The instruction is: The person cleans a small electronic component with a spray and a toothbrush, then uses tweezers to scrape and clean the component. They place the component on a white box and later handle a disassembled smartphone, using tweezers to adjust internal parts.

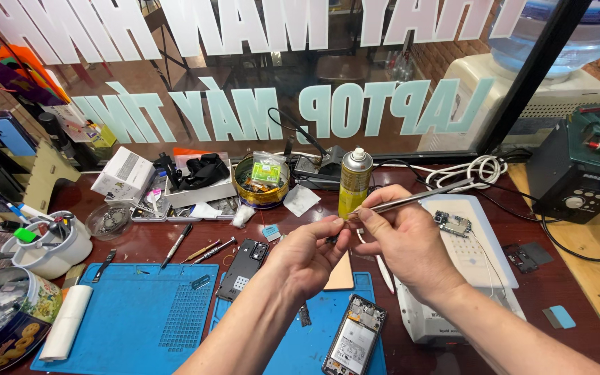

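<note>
While my right hand (401,239) pinches a pair of metal tweezers (411,200) near their tips, my left hand (310,253) closes its fingertips on something too small to identify at those tips, raised over the desk. Directly beneath: blue silicone work mat (140,319), opened smartphone (355,337), black phone back (243,267). Behind: yellow spray can (354,182), round tin (262,182). Right: white heating pad (477,253) bearing a small circuit board (453,223).
</note>
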